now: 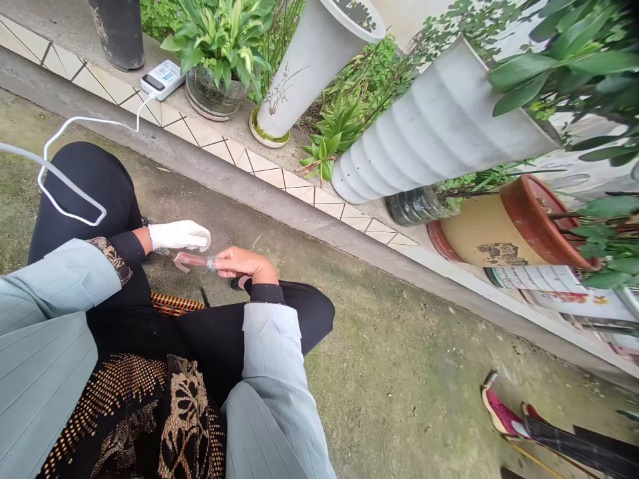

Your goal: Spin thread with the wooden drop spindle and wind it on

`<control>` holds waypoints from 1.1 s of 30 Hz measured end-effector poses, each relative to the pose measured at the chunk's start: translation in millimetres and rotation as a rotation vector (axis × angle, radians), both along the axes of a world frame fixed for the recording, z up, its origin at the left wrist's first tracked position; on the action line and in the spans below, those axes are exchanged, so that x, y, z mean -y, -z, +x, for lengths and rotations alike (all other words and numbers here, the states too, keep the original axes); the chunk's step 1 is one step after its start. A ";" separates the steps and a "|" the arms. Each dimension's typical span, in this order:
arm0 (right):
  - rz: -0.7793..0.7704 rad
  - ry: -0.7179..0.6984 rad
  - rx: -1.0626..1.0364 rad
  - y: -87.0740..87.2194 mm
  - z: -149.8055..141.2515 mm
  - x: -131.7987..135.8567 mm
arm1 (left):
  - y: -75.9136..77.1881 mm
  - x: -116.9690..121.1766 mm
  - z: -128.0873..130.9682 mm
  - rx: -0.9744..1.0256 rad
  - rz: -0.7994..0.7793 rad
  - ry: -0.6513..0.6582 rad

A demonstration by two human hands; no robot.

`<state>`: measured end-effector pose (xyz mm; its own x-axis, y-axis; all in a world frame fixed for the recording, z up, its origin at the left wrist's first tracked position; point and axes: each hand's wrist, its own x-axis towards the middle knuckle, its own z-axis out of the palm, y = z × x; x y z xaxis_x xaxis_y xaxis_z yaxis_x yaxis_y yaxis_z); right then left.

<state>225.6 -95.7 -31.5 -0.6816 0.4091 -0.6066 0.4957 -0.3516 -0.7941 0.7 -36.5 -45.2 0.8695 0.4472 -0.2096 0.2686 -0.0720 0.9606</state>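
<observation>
Mossy concrete ground [399, 372] open beside right hand [244, 263]

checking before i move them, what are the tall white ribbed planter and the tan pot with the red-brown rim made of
The tall white ribbed planter seems glazed ceramic or moulded plastic: smooth, faint sheen. The tan pot looks like glazed earthenware, with a glossy red-brown rim.
</observation>
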 end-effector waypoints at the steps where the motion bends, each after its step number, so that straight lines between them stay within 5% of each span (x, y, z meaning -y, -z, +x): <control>1: 0.010 0.028 0.005 -0.3 0.6 -0.1 | -0.2 -1.0 -0.9 0.020 -0.011 -0.020; 8: -0.066 -0.046 -0.062 4.5 -1.0 1.7 | -0.3 -0.1 -1.4 0.083 -0.139 -0.038; 17: -0.111 0.024 -0.115 9.6 -8.1 2.9 | -7.0 -1.7 -3.6 0.155 -0.092 -0.079; 21: -0.049 0.017 -0.142 3.0 -7.5 3.0 | 2.5 0.2 -0.4 0.058 -0.077 -0.033; 23: 0.054 0.134 -0.115 1.9 -3.7 1.4 | 12.2 1.9 2.5 0.049 -0.073 -0.025; 29: 0.372 0.867 0.060 15.5 8.3 -10.4 | 24.8 13.0 9.6 0.004 -0.152 0.025; 31: 0.389 0.875 0.235 20.9 9.6 -13.3 | 21.2 16.5 9.8 0.036 -0.149 0.097; 33: 0.362 0.708 0.455 23.7 10.1 -13.7 | 16.4 17.1 8.7 0.060 -0.138 0.129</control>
